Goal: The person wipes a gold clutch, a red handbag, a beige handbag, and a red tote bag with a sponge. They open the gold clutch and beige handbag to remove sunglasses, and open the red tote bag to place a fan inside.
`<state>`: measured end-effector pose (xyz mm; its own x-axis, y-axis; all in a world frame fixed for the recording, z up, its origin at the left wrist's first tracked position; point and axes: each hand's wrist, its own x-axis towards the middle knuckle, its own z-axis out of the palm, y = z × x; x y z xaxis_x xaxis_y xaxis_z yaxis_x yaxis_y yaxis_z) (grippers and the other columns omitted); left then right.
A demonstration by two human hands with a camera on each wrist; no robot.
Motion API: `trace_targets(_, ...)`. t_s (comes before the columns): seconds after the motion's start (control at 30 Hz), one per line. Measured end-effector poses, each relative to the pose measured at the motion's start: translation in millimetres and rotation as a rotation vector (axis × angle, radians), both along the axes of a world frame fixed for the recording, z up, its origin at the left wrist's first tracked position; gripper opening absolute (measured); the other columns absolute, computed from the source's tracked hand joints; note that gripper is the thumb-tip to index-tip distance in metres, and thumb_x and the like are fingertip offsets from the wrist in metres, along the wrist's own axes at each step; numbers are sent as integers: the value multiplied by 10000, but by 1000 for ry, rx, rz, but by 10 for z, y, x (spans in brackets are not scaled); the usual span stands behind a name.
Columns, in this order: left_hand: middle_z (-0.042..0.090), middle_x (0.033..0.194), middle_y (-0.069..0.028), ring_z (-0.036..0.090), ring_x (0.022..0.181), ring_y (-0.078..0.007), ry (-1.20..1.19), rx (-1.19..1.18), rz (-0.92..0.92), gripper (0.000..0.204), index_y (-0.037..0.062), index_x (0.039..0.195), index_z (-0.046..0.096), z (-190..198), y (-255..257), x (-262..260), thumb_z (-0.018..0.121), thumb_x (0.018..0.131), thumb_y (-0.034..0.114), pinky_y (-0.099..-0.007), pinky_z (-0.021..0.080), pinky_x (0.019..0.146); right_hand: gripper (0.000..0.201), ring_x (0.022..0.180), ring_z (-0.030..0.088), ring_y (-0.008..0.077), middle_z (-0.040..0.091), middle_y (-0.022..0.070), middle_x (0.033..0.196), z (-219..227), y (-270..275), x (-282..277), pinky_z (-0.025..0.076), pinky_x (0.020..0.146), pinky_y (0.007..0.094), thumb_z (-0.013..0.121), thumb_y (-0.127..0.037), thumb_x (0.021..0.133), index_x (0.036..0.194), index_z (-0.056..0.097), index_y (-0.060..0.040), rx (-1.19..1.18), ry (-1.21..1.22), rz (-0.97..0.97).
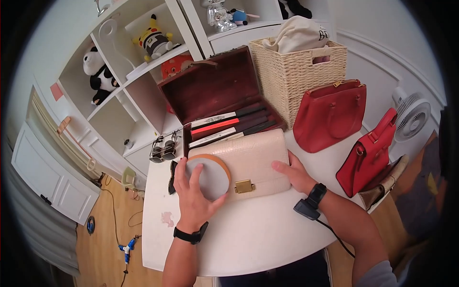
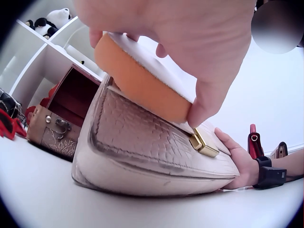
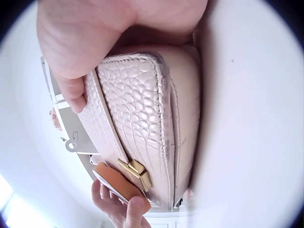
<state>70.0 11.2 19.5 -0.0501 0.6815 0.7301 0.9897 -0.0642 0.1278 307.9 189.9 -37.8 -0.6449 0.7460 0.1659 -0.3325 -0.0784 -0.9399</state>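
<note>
A pale pink crocodile-textured handbag (image 1: 263, 153) with a gold clasp (image 1: 244, 186) lies tilted on the white table. My left hand (image 1: 192, 203) grips a round sponge pad (image 1: 210, 181), orange foam with a pale flat back, by its rim between thumb and fingers. In the left wrist view the orange foam (image 2: 142, 83) lies right at the flap, beside the clasp. My right hand (image 1: 301, 176) holds the bag's right end, thumb on the front; its other fingers are partly hidden behind. Dark scuffs mark the bag's lower edge (image 2: 137, 178).
Behind the bag stands an open dark red case (image 1: 215, 88) with several long flat boxes inside. A woven basket (image 1: 296, 62) and red handbags (image 1: 330, 115) are at the right. Sunglasses (image 1: 164, 148) lie at the table's left edge. A white fan (image 1: 412, 115) stands beyond.
</note>
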Motion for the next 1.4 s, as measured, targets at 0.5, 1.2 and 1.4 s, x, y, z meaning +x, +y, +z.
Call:
trace_targets(0.5,324,1503,-222,354,1391,-449,-34,-220,-134,1027,144,1378,435,11,-85,18,951,491,103,-530,366,1116,625,1240,544,172,566,131,1359,24,-74,-1,430,1075,333,693,-274,972,1442,404,20,-105,56,-68)
trace_targets(1.2,334,1546,-226,364,1405,-438,216,-212,-373,850,223,1335,597,-48,45,448,939,558,250,-563,308,1127,669,1277,517,176,533,132,1396,-10,-85,63,414,1093,337,680,-329,982,1474,364,-5,45,-27,-69)
trace_targets(1.4,224,1581,-294,281,1440,-489,9,51,-89,961,132,1436,485,-71,19,344,944,601,257,-568,292,1140,700,1315,457,168,491,118,1420,-10,-141,96,363,1121,338,637,-429,997,1493,343,-31,143,-4,-33)
